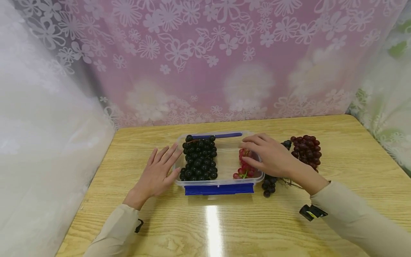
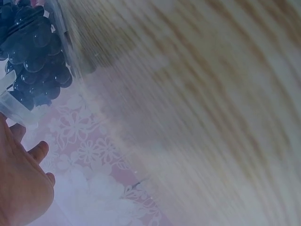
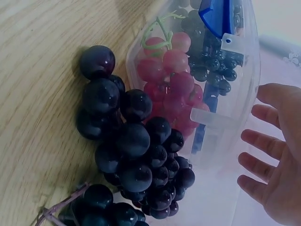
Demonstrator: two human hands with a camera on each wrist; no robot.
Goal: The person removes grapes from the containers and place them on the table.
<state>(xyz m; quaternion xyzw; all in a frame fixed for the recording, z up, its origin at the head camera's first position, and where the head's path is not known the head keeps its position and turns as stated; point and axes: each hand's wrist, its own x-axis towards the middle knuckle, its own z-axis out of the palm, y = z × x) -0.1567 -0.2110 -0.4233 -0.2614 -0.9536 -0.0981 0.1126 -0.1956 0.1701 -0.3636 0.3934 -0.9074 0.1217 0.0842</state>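
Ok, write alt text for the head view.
A person's right hand hovers over red grapes in a clear, blue-latched container also holding black grapes. Their left hand is at its left side. Purple-black grapes and dark red grapes lie to the right.

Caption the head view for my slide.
Left hand by, right hand over, a container of dark grapes and red grapes.

A clear box [image 1: 218,183] with blue clips sits near the back edge of the bench [image 1: 160,225]. Black grapes [image 1: 199,160] fill its left side; red grapes [image 1: 245,169] lie at its right end. The left hand [image 1: 160,171] reaches its left rim, fingers extended; the right hand [image 1: 271,155] is over the red grapes. Toward the bench's back right corner lies a dark red bunch [image 1: 306,151], with a dark bunch [image 1: 269,185] between it and the box.
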